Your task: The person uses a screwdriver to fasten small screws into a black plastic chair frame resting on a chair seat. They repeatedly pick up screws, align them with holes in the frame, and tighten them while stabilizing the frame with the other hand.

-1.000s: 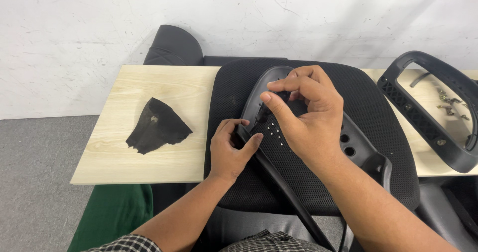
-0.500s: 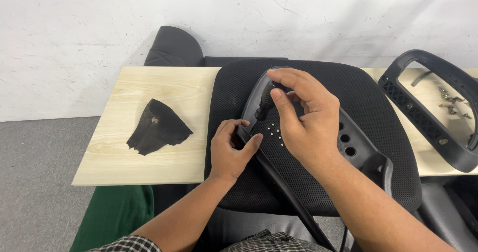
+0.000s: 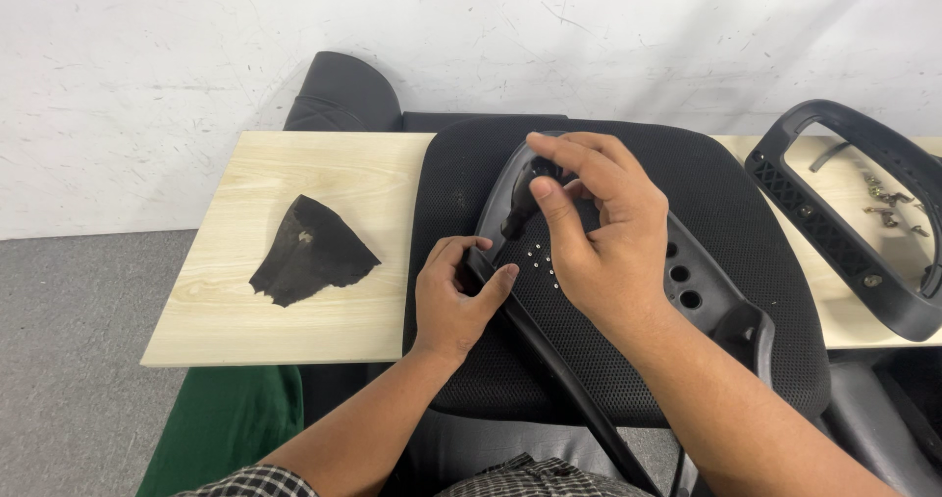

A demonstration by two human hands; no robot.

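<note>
My left hand [image 3: 453,296] grips armrest [image 3: 628,291] edge, frame centre | right hand [image 3: 594,232] pinches small black tool [image 3: 517,217] at it | second armrest [image 3: 854,222], far right, untouched

Place: a small workshop or assembly corner for office chairs, plain and makeshift.
Wall: bare white plaster [image 3: 177,55] across the top of the frame, scuffed and marked.
Floor: grey carpet-like floor [image 3: 69,360] at lower left.
Surface: a low pale wood-grain surface [image 3: 324,178] across the middle, used as a bench.
Chair parts: a black mesh seat cushion [image 3: 726,222] lying on it at centre, with a black plastic armrest [image 3: 687,281] on top; a second loose armrest frame [image 3: 844,222] at right; a padded black piece [image 3: 339,95] behind, against the wall.
Hardware: loose screws [image 3: 888,203] at far right on the surface.
Scrap: a torn black fabric piece [image 3: 309,252] at left.
</note>
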